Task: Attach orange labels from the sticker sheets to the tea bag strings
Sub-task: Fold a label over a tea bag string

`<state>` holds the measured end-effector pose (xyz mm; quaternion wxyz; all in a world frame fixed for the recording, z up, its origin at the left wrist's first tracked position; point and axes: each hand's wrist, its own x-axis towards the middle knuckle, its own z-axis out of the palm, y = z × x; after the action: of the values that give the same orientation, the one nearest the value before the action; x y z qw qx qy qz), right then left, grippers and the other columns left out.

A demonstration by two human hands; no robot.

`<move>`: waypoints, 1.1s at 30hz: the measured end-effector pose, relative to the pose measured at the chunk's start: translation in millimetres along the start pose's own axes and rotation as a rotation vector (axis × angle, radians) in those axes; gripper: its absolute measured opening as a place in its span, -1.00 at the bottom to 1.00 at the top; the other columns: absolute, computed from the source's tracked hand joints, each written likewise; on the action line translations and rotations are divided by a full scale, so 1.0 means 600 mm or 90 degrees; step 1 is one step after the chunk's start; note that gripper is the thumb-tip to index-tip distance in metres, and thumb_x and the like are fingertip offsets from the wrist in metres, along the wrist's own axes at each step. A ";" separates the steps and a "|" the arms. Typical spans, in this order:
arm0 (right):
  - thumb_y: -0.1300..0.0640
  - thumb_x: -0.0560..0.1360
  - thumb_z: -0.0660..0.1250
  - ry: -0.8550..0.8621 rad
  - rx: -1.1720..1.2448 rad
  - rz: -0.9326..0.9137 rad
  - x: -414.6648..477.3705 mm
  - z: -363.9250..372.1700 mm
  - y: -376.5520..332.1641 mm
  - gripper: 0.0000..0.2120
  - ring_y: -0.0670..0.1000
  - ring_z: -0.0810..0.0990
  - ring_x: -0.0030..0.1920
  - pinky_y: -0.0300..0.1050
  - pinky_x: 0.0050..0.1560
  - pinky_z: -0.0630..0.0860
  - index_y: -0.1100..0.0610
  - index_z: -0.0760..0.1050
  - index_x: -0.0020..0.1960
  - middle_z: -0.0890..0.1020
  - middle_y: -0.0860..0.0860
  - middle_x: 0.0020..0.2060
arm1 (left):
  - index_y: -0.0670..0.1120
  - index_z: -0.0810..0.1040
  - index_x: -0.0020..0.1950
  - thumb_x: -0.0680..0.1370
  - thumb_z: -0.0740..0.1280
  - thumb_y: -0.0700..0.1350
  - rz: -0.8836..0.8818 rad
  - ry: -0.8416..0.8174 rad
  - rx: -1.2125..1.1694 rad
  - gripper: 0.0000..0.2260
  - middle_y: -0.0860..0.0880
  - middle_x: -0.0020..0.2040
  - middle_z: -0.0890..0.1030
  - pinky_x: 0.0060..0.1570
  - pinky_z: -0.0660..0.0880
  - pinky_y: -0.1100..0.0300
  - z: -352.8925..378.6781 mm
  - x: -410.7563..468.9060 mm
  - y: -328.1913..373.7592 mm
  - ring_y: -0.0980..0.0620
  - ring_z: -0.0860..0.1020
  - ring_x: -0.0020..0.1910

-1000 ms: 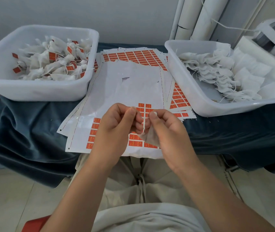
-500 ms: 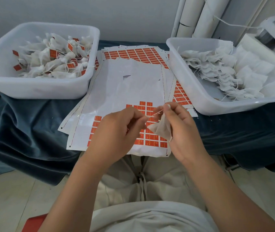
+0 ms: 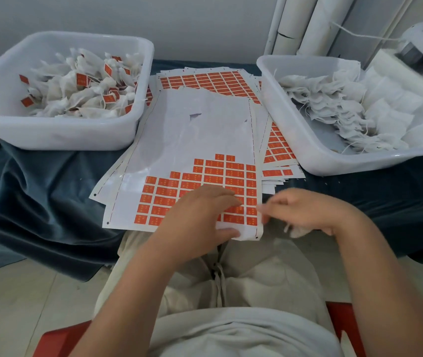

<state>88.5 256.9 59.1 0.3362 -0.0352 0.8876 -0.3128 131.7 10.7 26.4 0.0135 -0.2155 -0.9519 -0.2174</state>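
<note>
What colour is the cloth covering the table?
The cloth is plain dark teal blue; best seen in the head view.

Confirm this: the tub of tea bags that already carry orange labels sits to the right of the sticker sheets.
Not right. The head view shows that tub sitting to the left of the sticker sheets, not to the right.

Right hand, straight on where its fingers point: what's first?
The right hand, gripping a tea bag, points left, so probably the right edge of the top sticker sheet first, then the left hand; depth unclear.
</note>
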 end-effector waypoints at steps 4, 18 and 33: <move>-0.31 0.51 0.44 -0.045 -0.046 0.012 0.003 0.001 0.010 -0.76 -0.15 0.72 -0.05 -0.07 0.03 0.71 -0.21 0.73 0.03 0.73 -0.22 -0.01 | 0.16 0.57 0.44 0.57 0.45 0.18 0.018 0.054 0.056 -0.56 0.20 0.47 0.52 0.49 0.22 0.09 0.019 0.007 -0.001 0.13 0.44 0.49; -0.21 0.41 0.48 0.166 0.369 -0.267 -0.007 0.059 -0.057 -0.69 -0.15 0.69 0.16 -0.25 -0.04 0.67 -0.18 0.72 0.13 0.73 -0.19 0.11 | 0.10 0.75 0.18 0.56 0.52 0.05 -0.147 0.326 -0.226 -0.79 0.22 0.07 0.73 -0.09 0.62 0.28 -0.015 -0.005 -0.003 0.21 0.68 -0.01; -0.14 0.62 0.32 0.177 0.103 -0.393 -0.020 0.039 -0.051 -0.85 0.08 0.58 -0.27 -0.10 -0.26 0.53 -0.19 0.63 -0.07 0.62 -0.01 -0.28 | 0.06 0.75 0.18 0.58 0.45 0.11 0.035 0.275 -0.296 -0.76 0.20 0.07 0.75 0.02 0.65 0.17 -0.050 -0.010 0.014 0.27 0.68 0.05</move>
<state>107.6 223.0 70.0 0.1030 -0.2320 0.8448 -0.4709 138.5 2.7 56.0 0.1717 -0.1870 -0.8456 -0.4697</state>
